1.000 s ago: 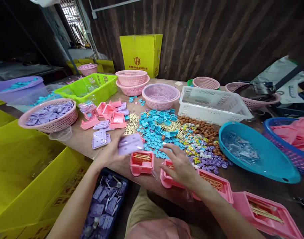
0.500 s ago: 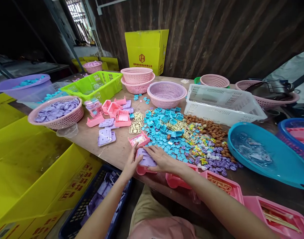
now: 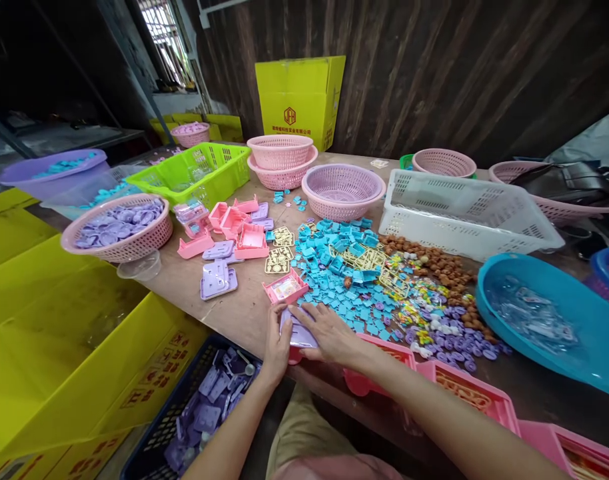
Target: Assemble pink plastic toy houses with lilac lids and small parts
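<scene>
1. Lilac in colour, a slotted panel (image 3: 300, 333) is lying over a pink box (image 3: 295, 357), on the wearer's side of the blue heap (image 3: 337, 280).
2. The left hand (image 3: 276, 345) is wrapping the panel's left side, its grip clamping on it.
3. The right hand (image 3: 330, 335) is reaching across the top and right side, its grip clamping there too.
4. Between these hands and the blue heap's left edge, a pink tray (image 3: 286, 287) is holding a printed packet.
5. Left of the blue heap, cream sprues (image 3: 279, 251) and pink frames (image 3: 232, 223) are lying on the desk (image 3: 244, 313).
6. Right of the heap, brown pieces (image 3: 434, 263) and purple discs (image 3: 457, 337) are spreading out.
7. Behind the heap, a lilac basket (image 3: 343, 187) is standing.
</scene>
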Demonstrator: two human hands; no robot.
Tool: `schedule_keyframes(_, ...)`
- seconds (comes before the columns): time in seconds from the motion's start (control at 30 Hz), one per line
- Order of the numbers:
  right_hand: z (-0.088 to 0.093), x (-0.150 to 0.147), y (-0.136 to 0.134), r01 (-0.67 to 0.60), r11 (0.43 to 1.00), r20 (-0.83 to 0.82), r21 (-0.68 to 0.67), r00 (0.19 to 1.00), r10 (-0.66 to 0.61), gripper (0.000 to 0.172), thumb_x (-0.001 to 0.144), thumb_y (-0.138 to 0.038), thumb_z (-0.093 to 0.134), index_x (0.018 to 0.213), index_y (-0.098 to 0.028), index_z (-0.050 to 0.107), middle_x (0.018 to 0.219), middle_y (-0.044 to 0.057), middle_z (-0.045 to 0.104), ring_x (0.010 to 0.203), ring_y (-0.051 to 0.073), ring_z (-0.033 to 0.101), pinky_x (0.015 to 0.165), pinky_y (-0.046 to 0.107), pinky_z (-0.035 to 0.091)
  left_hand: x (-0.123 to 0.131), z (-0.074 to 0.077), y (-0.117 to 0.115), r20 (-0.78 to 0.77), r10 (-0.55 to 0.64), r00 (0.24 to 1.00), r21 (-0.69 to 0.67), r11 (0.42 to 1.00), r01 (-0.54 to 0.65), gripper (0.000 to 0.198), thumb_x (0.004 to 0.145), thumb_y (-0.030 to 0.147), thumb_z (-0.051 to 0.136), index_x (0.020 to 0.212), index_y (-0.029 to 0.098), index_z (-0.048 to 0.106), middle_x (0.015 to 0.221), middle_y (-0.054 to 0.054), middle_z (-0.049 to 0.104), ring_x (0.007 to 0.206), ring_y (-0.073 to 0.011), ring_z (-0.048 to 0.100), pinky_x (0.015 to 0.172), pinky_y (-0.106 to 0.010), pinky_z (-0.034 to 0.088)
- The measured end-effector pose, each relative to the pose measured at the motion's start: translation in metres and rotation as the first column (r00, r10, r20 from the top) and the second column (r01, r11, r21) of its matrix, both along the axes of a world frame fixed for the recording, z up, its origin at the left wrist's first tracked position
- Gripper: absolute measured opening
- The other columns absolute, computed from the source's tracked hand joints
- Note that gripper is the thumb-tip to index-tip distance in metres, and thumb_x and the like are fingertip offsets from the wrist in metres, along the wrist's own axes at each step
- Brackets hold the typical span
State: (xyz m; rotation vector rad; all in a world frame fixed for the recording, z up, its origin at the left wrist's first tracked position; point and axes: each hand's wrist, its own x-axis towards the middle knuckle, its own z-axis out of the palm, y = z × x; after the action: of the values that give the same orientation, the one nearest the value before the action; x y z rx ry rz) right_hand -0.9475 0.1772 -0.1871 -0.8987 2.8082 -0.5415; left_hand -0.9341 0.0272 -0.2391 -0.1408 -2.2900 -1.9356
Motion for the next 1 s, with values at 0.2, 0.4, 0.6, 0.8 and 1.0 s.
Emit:
schedule_keyframes(0.2, 0.013, 0.001, 0.001, 0.005, 0.999, 0.075, -0.045, 0.997, -0.001, 0.098, 0.064, -0.052, 0.073, 0.143, -0.016, 0.027, 0.141, 0.02, 0.036, 0.13, 0.036, 0.032, 0.104, 0.057, 0.029, -0.056, 0.024, -0.054, -0.043, 0.459, 0.887, -0.582, 0.71, -0.396, 0.04, 0.088, 0.036, 0.04, 0.122, 0.014, 0.038, 0.128, -0.017, 0.047, 0.122, -0.0267, 0.044, 0.102, -0.04, 0.037)
schedule_keyframes(0.4, 0.027, 0.005, -0.007, 0.087, 0.972, -0.084, -0.218, 0.991, -0.107, 0.07, 0.077, -0.033, 0.065, 0.139, -0.018, 0.035, 0.138, 0.016, 0.042, 0.127, 0.03, 0.038, 0.102, 0.05, 0.037, -0.126, 0.032, -0.106, -0.028, 0.684, 0.729, -0.762, 0.457, -0.458, 0.063, 0.078, 0.032, 0.056, 0.127, -0.001, 0.037, 0.128, -0.037, 0.037, 0.122, -0.0465, 0.037, 0.094, -0.062, 0.03)
schedule_keyframes(0.6, 0.025, 0.011, 0.008, 0.141, 0.918, -0.131, -0.37, 0.971, -0.202, 0.044, 0.082, -0.021, 0.054, 0.125, -0.014, 0.051, 0.126, 0.016, 0.053, 0.117, 0.029, 0.048, 0.097, 0.049, 0.042, -0.125, 0.056, -0.101, -0.06, 0.664, 0.745, -0.799, 0.415, -0.435, 0.07, 0.076, 0.034, 0.059, 0.133, 0.004, 0.033, 0.129, -0.028, 0.042, 0.12, -0.0407, 0.041, 0.096, -0.055, 0.034)
schedule_keyframes(0.8, 0.038, 0.017, 0.009, 0.462, 0.558, 0.31, -0.69, 0.884, -0.349, 0.056, 0.088, -0.04, 0.044, 0.139, -0.02, 0.033, 0.124, 0.012, 0.055, 0.108, 0.024, 0.056, 0.09, 0.042, 0.048, -0.064, 0.076, -0.004, -0.367, 0.253, 0.895, -0.643, 0.627, -0.441, 0.084, 0.07, 0.037, 0.067, 0.138, 0.009, 0.025, 0.13, -0.022, 0.037, 0.122, -0.0377, 0.038, 0.1, -0.05, 0.035)
schedule_keyframes(1.0, 0.063, 0.033, 0.056, 0.713, 0.191, 0.636, -0.675, 0.693, -0.339, 0.088, 0.082, -0.056, 0.05, 0.147, -0.023, 0.0, 0.117, 0.008, 0.059, 0.104, 0.022, 0.059, 0.086, 0.037, 0.052, 0.032, 0.078, 0.104, -0.422, -0.37, 0.827, -0.513, 0.85, 0.119, 0.09, 0.078, 0.029, 0.058, 0.145, 0.015, -0.001, 0.136, -0.021, 0.033, 0.127, -0.0345, 0.034, 0.1, -0.049, 0.038)
